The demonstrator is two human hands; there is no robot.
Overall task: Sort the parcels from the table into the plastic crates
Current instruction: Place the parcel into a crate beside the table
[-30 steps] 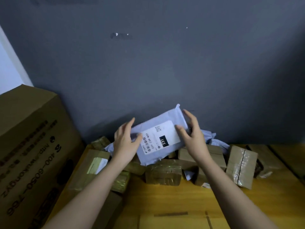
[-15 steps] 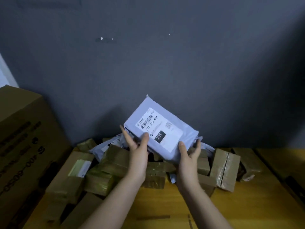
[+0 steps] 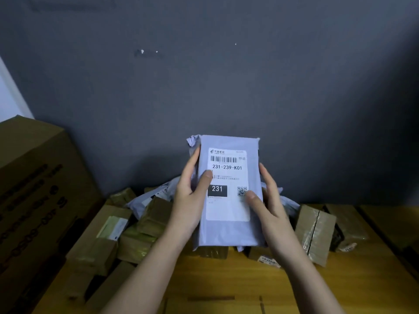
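Observation:
I hold a pale grey mailer parcel [image 3: 229,230] upright in front of me, above the table. Its white label faces me and reads 231-239-K01 with a black 231 box. My left hand [image 3: 190,200] grips its left edge, thumb on the label. My right hand [image 3: 267,205] grips the right edge, thumb near the QR code. Behind and below lies a heap of brown taped parcels [image 3: 147,225] and grey mailers on the wooden table [image 3: 238,282]. No plastic crate is in view.
A large brown carton [image 3: 34,191] with printed text stands at the left. A taped brown box [image 3: 315,232] sits to the right of the heap. A dark grey wall [image 3: 226,75] closes off the back. Flat cardboard lies at the near table edge.
The mailer has been turned from a slanted pose to upright with its label readable, and both hands have shifted to its two long sides. The view has also swung slightly.

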